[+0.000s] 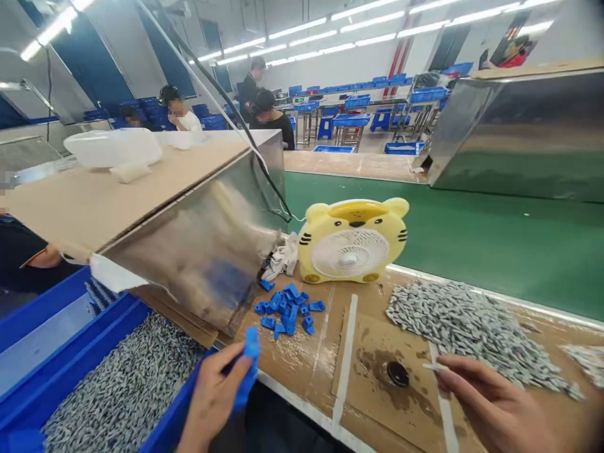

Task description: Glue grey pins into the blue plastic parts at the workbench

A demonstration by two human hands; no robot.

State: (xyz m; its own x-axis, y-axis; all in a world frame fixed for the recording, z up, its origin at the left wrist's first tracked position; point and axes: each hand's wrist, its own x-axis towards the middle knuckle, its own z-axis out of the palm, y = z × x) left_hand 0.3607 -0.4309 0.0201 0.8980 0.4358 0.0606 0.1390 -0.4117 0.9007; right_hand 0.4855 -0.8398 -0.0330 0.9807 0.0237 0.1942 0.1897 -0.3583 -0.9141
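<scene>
My left hand (pixel 214 390) is closed around a blue plastic part (pixel 251 352), held over the front edge of the bench. In my right hand (pixel 491 396), thumb and forefinger pinch a small pale grey plastic piece (pixel 430 367). Just left of that hand, a small round black dish (pixel 397 374) rests on a stained cardboard sheet (pixel 368 409) fixed with white tape. Behind my right hand spreads a large pile of small grey pieces (pixel 462 321). Several loose blue plastic parts (pixel 287 307) lie on the bench beyond my left hand.
A yellow animal-shaped fan (pixel 353 242) stands at the bench's back, before a green conveyor belt (pixel 472 233). Left of it is a metal box (pixel 202 251) with a cardboard top. A blue bin (pixel 198 371) of grey pieces sits lower left. Other people sit and stand farther off.
</scene>
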